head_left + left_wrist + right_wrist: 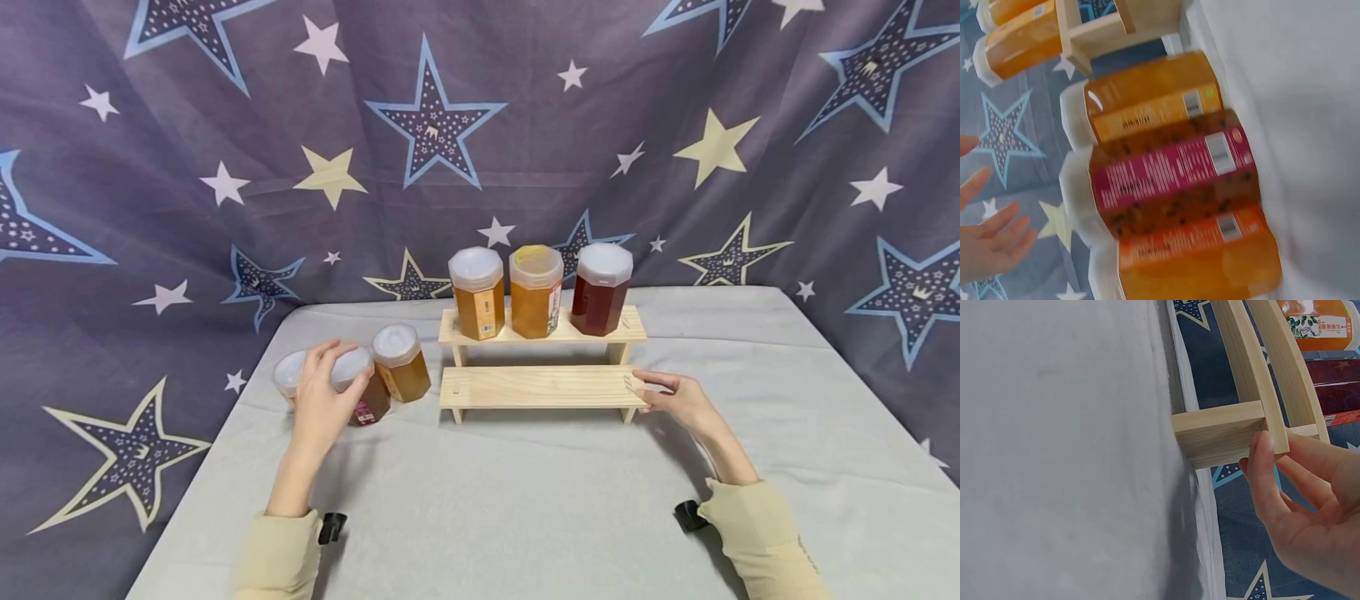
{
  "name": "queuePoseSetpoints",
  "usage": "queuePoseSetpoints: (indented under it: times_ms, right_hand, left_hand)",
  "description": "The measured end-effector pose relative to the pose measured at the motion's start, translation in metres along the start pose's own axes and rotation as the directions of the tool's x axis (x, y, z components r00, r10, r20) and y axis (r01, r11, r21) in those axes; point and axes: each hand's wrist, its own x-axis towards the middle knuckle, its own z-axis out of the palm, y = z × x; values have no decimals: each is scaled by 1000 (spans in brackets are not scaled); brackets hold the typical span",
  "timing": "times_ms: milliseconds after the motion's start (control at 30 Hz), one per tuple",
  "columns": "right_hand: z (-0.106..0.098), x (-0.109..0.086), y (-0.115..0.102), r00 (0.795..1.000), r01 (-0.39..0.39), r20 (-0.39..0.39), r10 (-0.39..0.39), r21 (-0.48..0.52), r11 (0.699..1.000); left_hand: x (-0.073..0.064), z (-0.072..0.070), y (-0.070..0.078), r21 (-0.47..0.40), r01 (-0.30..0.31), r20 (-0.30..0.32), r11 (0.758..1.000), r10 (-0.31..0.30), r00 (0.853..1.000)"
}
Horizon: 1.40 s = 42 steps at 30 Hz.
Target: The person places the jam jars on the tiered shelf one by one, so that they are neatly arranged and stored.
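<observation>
My left hand hovers over a cluster of honey jars at the left, fingers spread; in the left wrist view its fingers stand apart from the white lids. The middle jar is dark brown with a magenta label. An amber jar with a yellow label and another with an orange label flank it. At the right end of the two-tier wooden rack, my right hand pinches the lower board's end between thumb and fingers.
On the rack's upper tier stand two amber jars, one at the left and one in the middle, with a dark red jar at the right. A grey cloth covers the table. Behind hangs a star-patterned curtain.
</observation>
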Motion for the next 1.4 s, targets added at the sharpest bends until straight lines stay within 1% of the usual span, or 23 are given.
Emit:
queuePoseSetpoints:
  times_ms: [133, 400, 600, 767, 900, 1033, 1200, 1300, 1400]
  right_hand:
    - [0, 0, 0, 1000, 3, 3, -3, 9, 1000]
    - [0, 0, 0, 1000, 2, 3, -2, 12, 1000]
    - [0, 1, -1, 1000, -2, 4, 2, 6, 1000]
    - [0, 0, -2, 1000, 5, 3, -5, 7, 1000]
    - [0, 0, -1, 1000, 11, 1, -11, 18, 1000]
    - [1, 0, 0, 1000, 8, -2, -8, 19, 1000]
    - [1, 1, 1, 1000, -2, -9, 2, 4, 1000]
    - [0, 1, 1, 1000, -3, -2, 3, -1, 1000]
    - [1, 1, 0, 1000, -7, -3, 7, -5, 1000]
  left_hand:
    - [-2, -8, -9, 17, -10, -20, 1000, 10, 1000]
    - [-3, -21, -28, 48, -26, -33, 999, 28, 999]
    - [-4, -28, -41, 69, 8, -29, 998, -6, 1000]
    - [-4, -31, -53, 90, 22, -16, 996, -21, 1000]
    - [-4, -31, -60, 103, 70, -2, 992, -71, 998]
    - [-4, -31, -67, 113, 132, 16, 985, -134, 991]
    - [-3, -31, -76, 116, 170, 34, 979, -175, 984]
    - [-3, -30, -81, 121, 194, 55, 973, -202, 978]
    - [-3, -30, -86, 127, 226, 82, 966, -237, 968]
